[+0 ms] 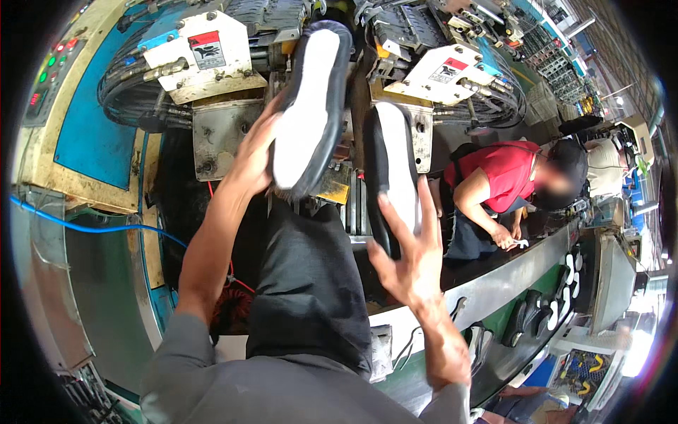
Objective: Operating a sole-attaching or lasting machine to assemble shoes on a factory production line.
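Observation:
My left hand (pixel 258 152) grips a black shoe (pixel 305 106) by its left side, with the white underside turned up toward me. Some of these fingers are hidden behind the shoe. A second black shoe (pixel 397 152), also white underneath, lies to the right with its toe pointing away. Over its near end is my right hand (pixel 417 261), fingers spread apart and thumb to the left; I cannot tell whether the fingertips touch it. Both shoes are in front of a machine (pixel 272 60) with metal blocks and hoses.
White machine plates (pixel 205 56) with warning labels flank the shoes. A control panel (pixel 53 81) with coloured buttons stands at left, near a blue hose (pixel 92 227). At right, a person in a red top (pixel 501 173) works beside a long metal-edged conveyor (pixel 494 272) carrying several shoes (pixel 526 318).

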Action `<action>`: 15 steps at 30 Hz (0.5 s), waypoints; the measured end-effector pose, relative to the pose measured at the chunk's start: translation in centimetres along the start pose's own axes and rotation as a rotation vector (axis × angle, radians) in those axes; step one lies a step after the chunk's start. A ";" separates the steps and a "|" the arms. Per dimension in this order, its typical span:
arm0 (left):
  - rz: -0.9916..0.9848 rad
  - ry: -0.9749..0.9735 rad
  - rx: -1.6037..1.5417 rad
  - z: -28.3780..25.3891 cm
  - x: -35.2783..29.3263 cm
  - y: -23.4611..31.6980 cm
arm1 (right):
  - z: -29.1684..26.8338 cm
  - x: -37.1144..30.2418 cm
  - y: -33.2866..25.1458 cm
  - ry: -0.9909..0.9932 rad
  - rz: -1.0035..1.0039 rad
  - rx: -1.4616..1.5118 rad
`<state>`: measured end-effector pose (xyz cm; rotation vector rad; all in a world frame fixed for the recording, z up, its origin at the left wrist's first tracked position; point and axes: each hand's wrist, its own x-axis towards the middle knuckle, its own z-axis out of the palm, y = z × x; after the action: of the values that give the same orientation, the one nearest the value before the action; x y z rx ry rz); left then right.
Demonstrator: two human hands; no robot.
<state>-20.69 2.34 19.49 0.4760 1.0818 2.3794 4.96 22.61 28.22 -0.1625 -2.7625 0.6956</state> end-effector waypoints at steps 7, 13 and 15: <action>-0.159 -0.001 -0.496 -0.2 -16.6 1.6 | 6.5 13.2 -1.9 0.084 -0.076 -0.101; -0.066 0.170 -0.243 -5.7 -22.9 -1.2 | 12.0 15.2 -3.1 0.025 -0.005 -0.247; -0.042 0.193 -0.360 -6.3 -24.2 -2.0 | 13.2 15.1 -3.0 0.134 -0.100 -0.281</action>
<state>-3.32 -13.76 11.25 0.0978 0.7038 2.5459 -13.52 16.73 22.26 -0.1224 -2.7037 0.2588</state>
